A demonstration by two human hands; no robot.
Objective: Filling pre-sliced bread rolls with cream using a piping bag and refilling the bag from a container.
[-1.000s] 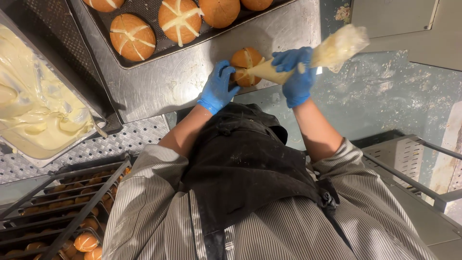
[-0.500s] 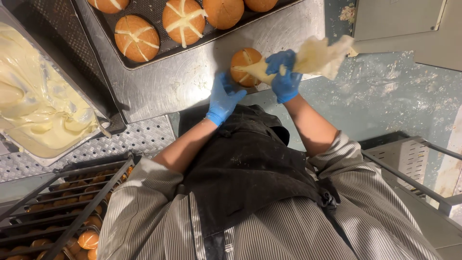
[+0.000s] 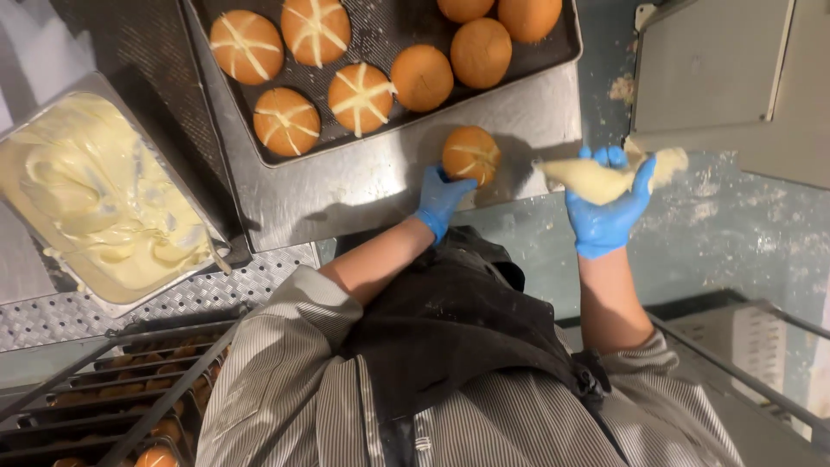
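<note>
Left hand [image 3: 441,197] grips 1 bun [image 3: 471,155] on the steel sheet [image 3: 346,186], just below the tray [image 3: 380,130]. Right hand [image 3: 608,207] is closed round the piping bag [image 3: 596,177], tip near bun. Hold bun steady w/ left, squeeze evenly, keep lines thin & centred.

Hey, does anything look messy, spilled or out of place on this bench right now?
One bun sits outside the tray on the steel bench, steadied by the left hand. The right hand holds the piping bag off to the side. Pale smears and crumbs mark the surface by that hand. Nothing else stands out.
</note>
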